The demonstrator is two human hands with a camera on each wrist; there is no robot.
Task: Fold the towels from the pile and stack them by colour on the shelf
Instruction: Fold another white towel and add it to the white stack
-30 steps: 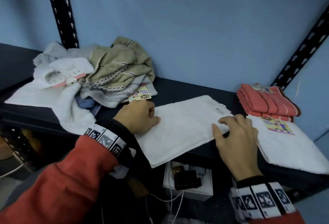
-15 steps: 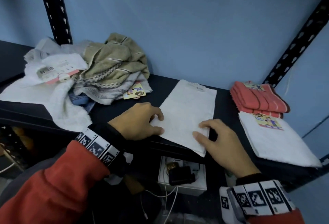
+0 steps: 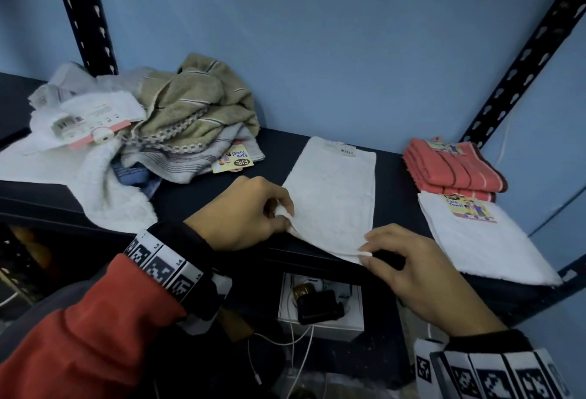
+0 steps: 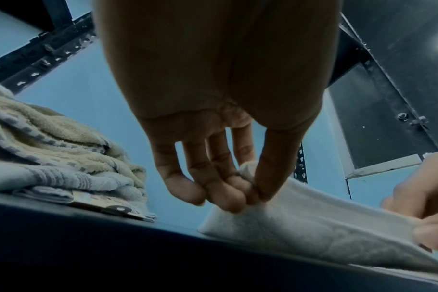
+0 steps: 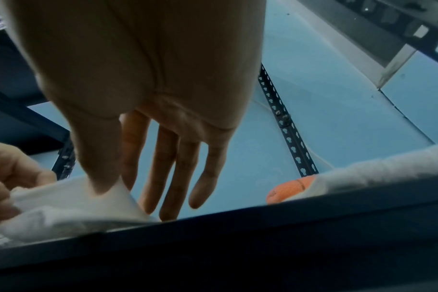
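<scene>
A white towel [image 3: 333, 195] lies folded into a long strip on the dark shelf [image 3: 196, 189], running from the front edge toward the wall. My left hand [image 3: 282, 214] pinches its near left corner between thumb and fingers [image 4: 253, 189]. My right hand [image 3: 367, 254] pinches the near right corner, thumb on top [image 5: 100, 177]. The unfolded pile [image 3: 177, 119] of beige, grey and white towels sits at the left. A folded white towel [image 3: 482, 240] and folded coral towels [image 3: 450, 167] lie at the right.
Black slotted uprights [image 3: 82, 14] stand at the back left and right against a blue wall. Below the shelf's front edge a white box [image 3: 320, 303] with a black device and cables sits. Bare shelf lies between the strip and the right stacks.
The white towel has turned from lying crosswise to a narrow strip pointing at the wall. Both hands moved from resting flat on it to pinching its near corners, lifting them slightly.
</scene>
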